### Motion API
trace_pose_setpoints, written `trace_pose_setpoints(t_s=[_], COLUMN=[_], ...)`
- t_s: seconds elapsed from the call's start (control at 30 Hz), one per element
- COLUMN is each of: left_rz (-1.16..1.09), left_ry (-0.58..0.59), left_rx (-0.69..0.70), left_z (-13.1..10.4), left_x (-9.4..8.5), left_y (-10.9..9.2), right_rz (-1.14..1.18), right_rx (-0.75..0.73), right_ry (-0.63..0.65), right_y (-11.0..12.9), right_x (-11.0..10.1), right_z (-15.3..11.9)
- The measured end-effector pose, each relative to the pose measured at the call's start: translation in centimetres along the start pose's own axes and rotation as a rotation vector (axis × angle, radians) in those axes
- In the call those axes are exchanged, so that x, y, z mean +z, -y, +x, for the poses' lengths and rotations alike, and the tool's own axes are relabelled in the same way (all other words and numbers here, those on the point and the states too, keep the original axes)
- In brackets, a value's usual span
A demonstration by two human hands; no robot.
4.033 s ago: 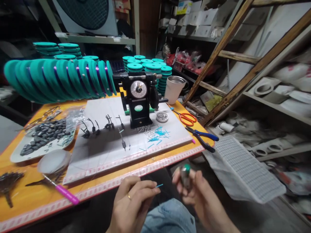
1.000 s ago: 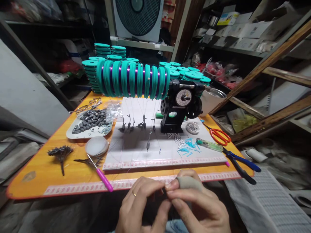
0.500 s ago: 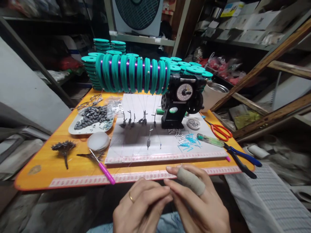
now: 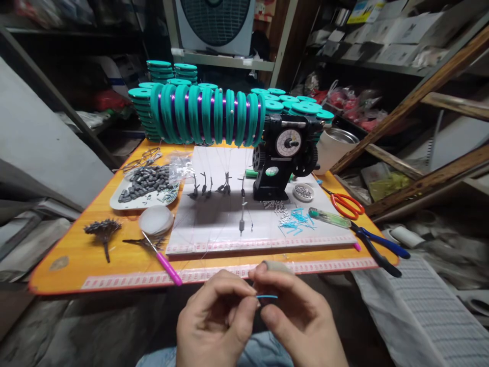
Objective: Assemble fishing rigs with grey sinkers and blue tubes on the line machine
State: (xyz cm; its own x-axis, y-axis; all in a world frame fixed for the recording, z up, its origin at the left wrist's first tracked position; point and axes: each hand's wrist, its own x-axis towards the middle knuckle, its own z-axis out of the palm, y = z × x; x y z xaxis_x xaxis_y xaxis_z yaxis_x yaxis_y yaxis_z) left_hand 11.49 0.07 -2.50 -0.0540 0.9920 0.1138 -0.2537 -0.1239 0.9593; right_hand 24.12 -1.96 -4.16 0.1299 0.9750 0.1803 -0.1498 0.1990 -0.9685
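Observation:
Between finger and thumb, my left hand [image 4: 219, 316] pinches one end of a short thin blue tube [image 4: 267, 296]. My right hand [image 4: 298, 311] is close beside it, its thumb and index finger curled around the tube's free end with a gap; whether it grips a fine line is too small to tell. A beige wrap covers one right finger. Beyond the hands, a black winding machine [image 4: 270, 176] bears a row of green spools [image 4: 208, 114], with thin lines and small dark weights [image 4: 242, 225] hanging over a white board [image 4: 214, 244].
A tray of dark weights [image 4: 114, 201], a white lid [image 4: 156, 220] and a pink-handled tool [image 4: 168, 267] lie left. On the right are blue tube pieces [image 4: 296, 224], a bead dish [image 4: 303, 192], a green cutter [image 4: 330, 217], blue pliers [image 4: 382, 244] and orange-handled scissors [image 4: 347, 205].
My hands have turned and parted slightly, bringing the blue tube into view. My right fingers have curled inward. The hanging weight has shifted a little to the right.

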Motion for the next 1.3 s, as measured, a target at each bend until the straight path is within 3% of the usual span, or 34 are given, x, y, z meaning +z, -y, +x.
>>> trace_pose_setpoints(t_s=[0.1,0.27,0.43,0.67,0.9,1.3], left_rz=[-0.071,0.139,0.352,0.464,0.515,0.506], left_ry=[0.023,0.204,0.21,0.19,0.15,0.192], left_rx=[-0.037,0.184,0.396,0.459,0.506,0.465], left_z=[0.0,0.9,0.9,0.7,0.8,0.4], left_x=[-0.1,-1.5,-1.7,-1.5,-1.4,-1.6], left_y=[0.3,0.7,0.5,0.2,-0.1,0.2], right_rz=[0.246,0.423,0.552,0.585,0.535,0.486], right_rx=[0.079,0.15,0.299,0.409,0.265,0.201], right_ry=[-0.02,-0.076,-0.121,-0.127,-0.111,-0.061], right_y=[-0.6,-0.8,0.1,0.7,-0.8,-1.6], right_x=[0.7,1.6,2.2,2.2,2.1,1.7], right_z=[0.3,0.4,-0.1,-0.5,-0.6,-0.9])
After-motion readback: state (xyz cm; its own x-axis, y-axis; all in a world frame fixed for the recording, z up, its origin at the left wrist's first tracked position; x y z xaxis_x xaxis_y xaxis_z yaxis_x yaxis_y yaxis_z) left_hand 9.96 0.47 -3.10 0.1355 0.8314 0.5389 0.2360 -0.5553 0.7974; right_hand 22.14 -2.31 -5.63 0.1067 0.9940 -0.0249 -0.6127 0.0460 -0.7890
